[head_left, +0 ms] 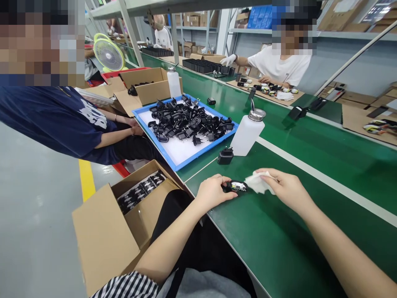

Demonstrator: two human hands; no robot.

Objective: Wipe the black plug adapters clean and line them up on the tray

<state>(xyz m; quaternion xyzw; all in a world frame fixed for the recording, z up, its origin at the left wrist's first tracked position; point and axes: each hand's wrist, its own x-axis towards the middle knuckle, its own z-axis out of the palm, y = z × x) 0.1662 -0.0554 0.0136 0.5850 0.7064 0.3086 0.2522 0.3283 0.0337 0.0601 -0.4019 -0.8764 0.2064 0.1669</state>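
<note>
My left hand [215, 191] grips a small black plug adapter [238, 186] by its left end, just above the green bench. The adapter's side facing me shows a white and silver area. Pinched in my right hand [287, 188] is a crumpled white cloth [259, 182], its left edge close to the adapter; whether they touch I cannot tell. Behind my left hand, a black power adapter with prongs [225, 156] stands on the bench. Beside it is a white dispenser bottle [248, 133] with a metal top.
A blue-rimmed tray [206, 153] heaped with black plug adapters [189, 120] lies left of the bottle. Below the bench edge sits an open carton [105, 231] of packed black parts. One co-worker [77, 128] sits at left, another [279, 66] across the green bench [297, 231].
</note>
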